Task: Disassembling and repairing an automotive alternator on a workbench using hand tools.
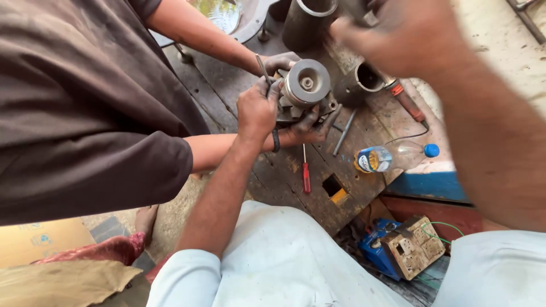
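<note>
- The left hand [257, 109] is closed over the left side of a round metal motor part [306, 85], its fingers curled tight round the greasy body just below the pale, ringed end face.
- That motor part stands near the middle of the worn wooden surface [296, 187], end face turned up towards the camera; its lower half is hidden behind the hands around it.
- The right hand [401, 31] is raised close to the lens at the top of the view, blurred and partly cut off by the edge. Whether its fingers are open or have hold of anything cannot be made out.
- A co-worker in a dark brown shirt leans in from the left. One of their hands [307, 128] cups the motor part from underneath, fingers blackened with grease; the other hand [278, 61] rests behind it, beside a thin metal rod [263, 68] whose lower end is hidden.
- A red-handled screwdriver [306, 173] lies on the surface just below the hands, a grey metal tool [344, 133] beside it.
- A clear plastic bottle [392, 157] with a blue cap lies on its side to the right.
- A short pipe section [364, 79] sits just right of the motor part, and a taller dark cylinder [307, 20] behind is cut off by the top edge.
- A battered socket box [414, 245] lies lower down, past the edge of the surface.
</note>
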